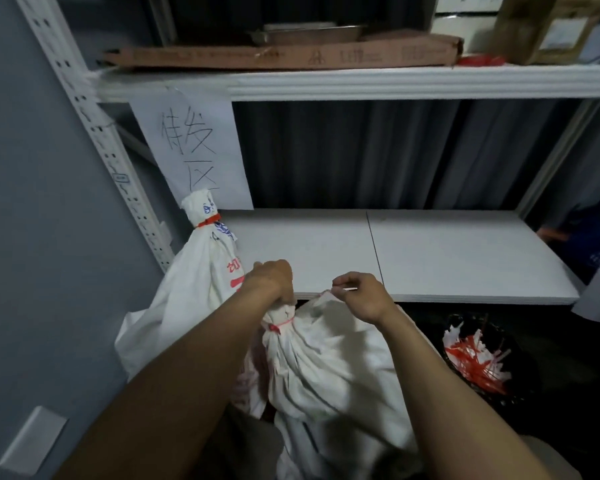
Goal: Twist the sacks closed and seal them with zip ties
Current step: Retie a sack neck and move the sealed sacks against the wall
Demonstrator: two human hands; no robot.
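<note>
In the head view, I am clenching my left grip (271, 282) round the twisted neck of the white sack (319, 368), just below the shelf's (447, 258) front edge and right above its red zip tie (280, 324), while my right grip (359, 299) is pinching a thin strip (346, 289) beside it.

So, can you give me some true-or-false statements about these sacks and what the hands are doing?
1. The left hand grips the front sack's twisted neck. True.
2. The front sack has no tie yet. False: a red zip tie circles its neck.
3. The back sack is tied with a red tie. True.
4. The right hand lies flat on the shelf. False: it pinches a thin strip above the sack.
5. Spare ties sit on the upper shelf. False: they fill a dark basket low at the right.
</note>
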